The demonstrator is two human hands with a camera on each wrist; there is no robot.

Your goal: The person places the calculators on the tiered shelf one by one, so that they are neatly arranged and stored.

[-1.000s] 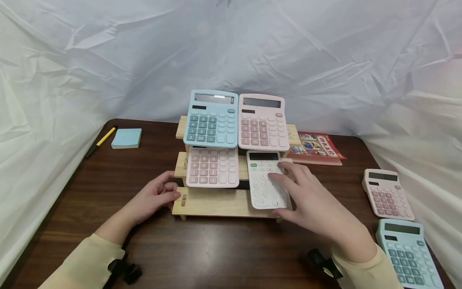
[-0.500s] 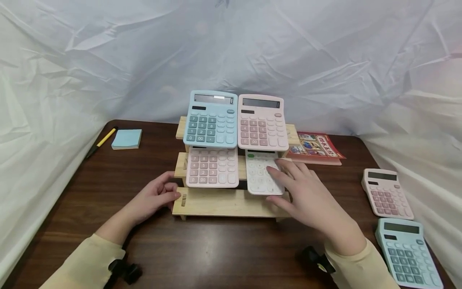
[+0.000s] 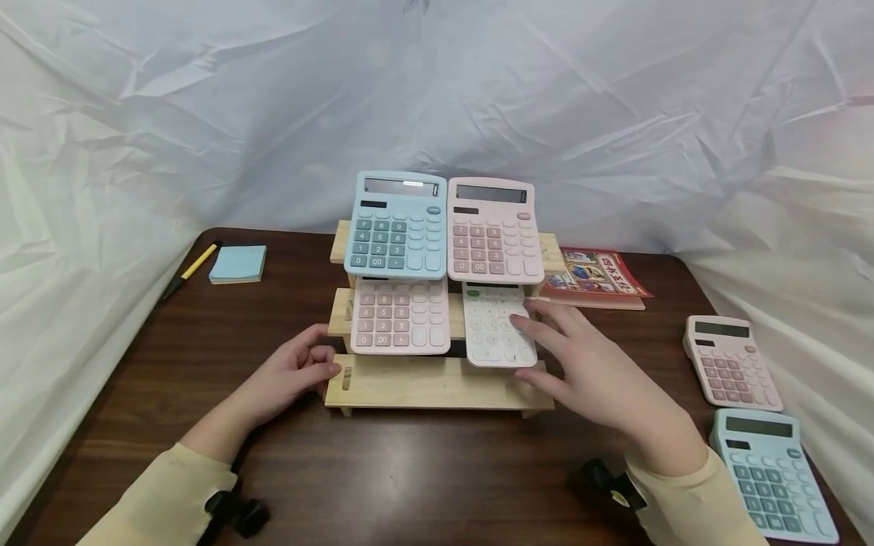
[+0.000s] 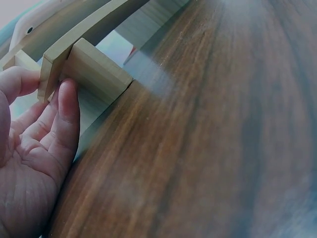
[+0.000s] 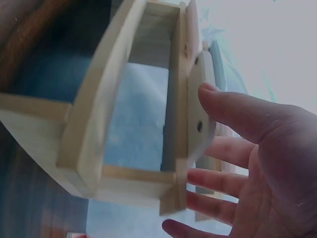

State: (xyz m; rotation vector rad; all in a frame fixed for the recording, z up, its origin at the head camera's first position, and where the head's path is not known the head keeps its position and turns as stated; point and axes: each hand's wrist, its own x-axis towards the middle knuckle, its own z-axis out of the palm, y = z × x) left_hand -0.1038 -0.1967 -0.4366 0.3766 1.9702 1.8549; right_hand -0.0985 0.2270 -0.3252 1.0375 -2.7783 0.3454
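A wooden display rack (image 3: pixel 437 383) with three steps stands on the table. At the left end of its lowest board, my left hand (image 3: pixel 298 364) pinches the wood between thumb and fingers; the left wrist view shows the fingers curled under the board. A white calculator (image 3: pixel 493 334) leans on the middle step at right, its top partly behind the calculator above. Over its right side lies my right hand (image 3: pixel 580 364), fingers loosely extended and thumb at the lower right corner. Beside it leans a pink calculator (image 3: pixel 400 318).
On the top step stand a blue calculator (image 3: pixel 396 227) and another pink calculator (image 3: pixel 495 231). At far right lie a pink calculator (image 3: pixel 734 364) and a blue calculator (image 3: pixel 774 474). A comic-style book (image 3: pixel 601 277), sticky notes (image 3: pixel 237 263) and a yellow-black pen (image 3: pixel 198 263) lie farther back.
My right hand lifted the white calculator's lower end up and back, onto the middle step, then eased slightly right and away from it. The left hand stays in place.
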